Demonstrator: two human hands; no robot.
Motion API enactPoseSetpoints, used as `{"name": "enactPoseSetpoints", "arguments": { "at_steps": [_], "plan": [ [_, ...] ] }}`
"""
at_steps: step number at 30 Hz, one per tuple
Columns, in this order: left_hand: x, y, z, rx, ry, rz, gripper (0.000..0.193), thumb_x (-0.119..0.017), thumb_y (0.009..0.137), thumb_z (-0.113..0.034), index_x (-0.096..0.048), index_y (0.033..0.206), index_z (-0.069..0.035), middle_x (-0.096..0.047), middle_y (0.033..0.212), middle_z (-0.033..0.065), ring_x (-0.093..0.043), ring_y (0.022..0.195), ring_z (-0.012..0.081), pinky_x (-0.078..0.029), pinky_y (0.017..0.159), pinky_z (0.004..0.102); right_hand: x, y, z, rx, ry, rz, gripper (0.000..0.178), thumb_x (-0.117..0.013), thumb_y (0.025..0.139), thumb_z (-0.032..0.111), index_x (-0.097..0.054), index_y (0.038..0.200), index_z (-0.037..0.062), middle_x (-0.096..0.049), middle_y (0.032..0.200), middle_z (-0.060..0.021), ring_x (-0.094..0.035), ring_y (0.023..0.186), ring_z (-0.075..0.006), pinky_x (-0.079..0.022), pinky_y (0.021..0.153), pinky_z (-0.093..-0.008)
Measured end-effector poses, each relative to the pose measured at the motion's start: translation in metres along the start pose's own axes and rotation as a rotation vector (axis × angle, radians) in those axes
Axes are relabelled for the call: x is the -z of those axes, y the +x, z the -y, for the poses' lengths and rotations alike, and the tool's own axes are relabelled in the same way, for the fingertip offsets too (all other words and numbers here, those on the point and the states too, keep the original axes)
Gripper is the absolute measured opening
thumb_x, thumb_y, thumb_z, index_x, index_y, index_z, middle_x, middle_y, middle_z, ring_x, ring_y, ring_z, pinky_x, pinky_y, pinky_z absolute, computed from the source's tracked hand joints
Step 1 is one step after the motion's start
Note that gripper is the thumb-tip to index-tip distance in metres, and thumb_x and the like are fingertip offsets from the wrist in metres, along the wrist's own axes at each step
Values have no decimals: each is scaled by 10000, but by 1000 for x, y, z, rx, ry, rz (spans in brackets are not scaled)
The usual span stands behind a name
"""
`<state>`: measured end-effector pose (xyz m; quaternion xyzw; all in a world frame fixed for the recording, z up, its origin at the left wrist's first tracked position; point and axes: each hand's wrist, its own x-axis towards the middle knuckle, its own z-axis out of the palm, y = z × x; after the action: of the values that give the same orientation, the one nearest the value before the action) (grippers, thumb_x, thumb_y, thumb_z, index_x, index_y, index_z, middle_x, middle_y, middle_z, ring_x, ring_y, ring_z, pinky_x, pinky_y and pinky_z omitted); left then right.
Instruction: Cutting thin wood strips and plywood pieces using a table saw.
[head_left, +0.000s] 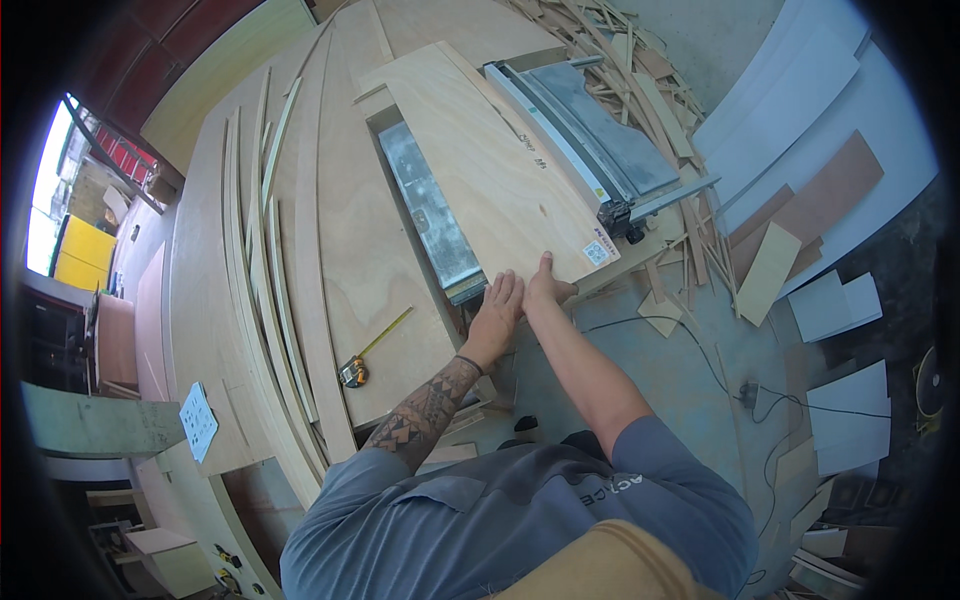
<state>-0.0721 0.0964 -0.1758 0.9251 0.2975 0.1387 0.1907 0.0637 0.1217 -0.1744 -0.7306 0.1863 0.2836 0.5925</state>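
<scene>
A long plywood panel [500,170] with handwriting and a square printed label lies flat over a table saw [425,215], whose grey metal top shows along the panel's left side. My left hand [497,312] grips the panel's near edge, its fingers close together over the edge. Right beside it, my right hand [545,287] holds the same edge, thumb on top and the other fingers partly hidden. Along the panel's right side runs the saw's metal fence [560,130]. To the left, a tape measure [353,372] rests on the wooden worktop [390,310] with its yellow blade pulled out.
Long wood strips [262,300] lie along the worktop's left. Offcuts [640,75] are heaped beyond the saw at the far right. White sheets [790,80] lean at the right, and a black cable [700,345] crosses the floor. A white paper sheet [198,422] lies at the left.
</scene>
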Motion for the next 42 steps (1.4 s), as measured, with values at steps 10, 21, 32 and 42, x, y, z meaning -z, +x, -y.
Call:
{"name": "enactPoseSetpoints", "arguments": {
  "at_steps": [10,21,32,42],
  "plan": [
    [-16,13,-4,130,286,-96,572,-536,1046,-153,-363,1540,77,-364,1617,310,-352,1523,453,-343,1236,548,66,66,5,110,-677,678,548,-493,1056,472,-632,1073,-58,-714,1045,-185,-717,939,-331,-595,771,-476],
    [-26,55,-32,309,405,-148,590,-572,1037,-262,-404,1578,-97,-406,1567,344,-400,1473,492,-324,1218,586,25,85,-12,445,-659,712,477,-472,1038,315,-733,975,-78,-722,1069,-313,-691,1052,-465,-500,989,-534],
    [-13,100,22,385,424,-185,559,-557,1054,-305,-434,1562,-108,-417,1560,321,-417,1457,487,-338,1214,568,-35,56,39,278,-700,839,370,-457,1077,172,-709,1069,-98,-740,1003,-263,-755,731,-284,-627,615,-378],
    [3,128,73,441,392,-184,568,-557,1051,-323,-435,1570,-126,-407,1578,318,-401,1479,483,-321,1229,558,-100,46,44,280,-626,748,400,-478,1077,215,-688,963,-105,-728,832,-198,-711,582,-273,-568,452,-379]
  ]
}}
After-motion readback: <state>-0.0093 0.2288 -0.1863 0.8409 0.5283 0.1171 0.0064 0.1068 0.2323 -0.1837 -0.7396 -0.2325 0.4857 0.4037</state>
